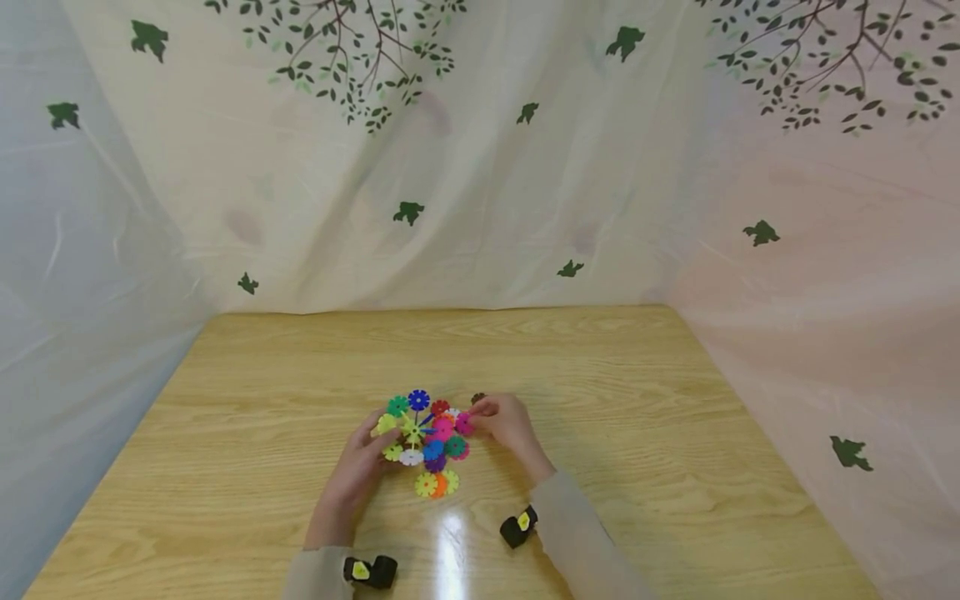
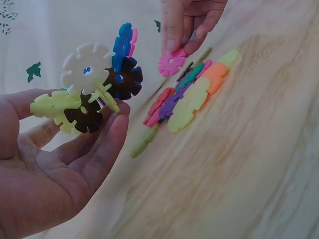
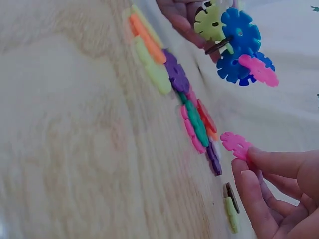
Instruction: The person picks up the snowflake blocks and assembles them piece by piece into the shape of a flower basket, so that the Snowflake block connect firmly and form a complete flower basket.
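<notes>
My left hand (image 1: 358,460) holds a cluster of joined notched plastic discs (image 2: 84,55) above the table, with white, yellow, brown, blue and pink pieces slotted together at different angles. The fingers support it from below and behind. To its right, my right hand (image 1: 512,427) pinches a single pink notched disc (image 3: 234,143) between thumb and fingertips. In the right wrist view, that disc is apart from the cluster, whose blue disc (image 3: 240,31) and another pink disc (image 3: 259,70) face this way.
Loose discs lie flat on the wooden table (image 1: 637,400) under and between the hands, among them a purple disc (image 3: 175,70), a green disc (image 3: 196,123) and an orange disc (image 2: 216,78). A patterned cloth (image 1: 480,183) hangs behind the table and along both sides.
</notes>
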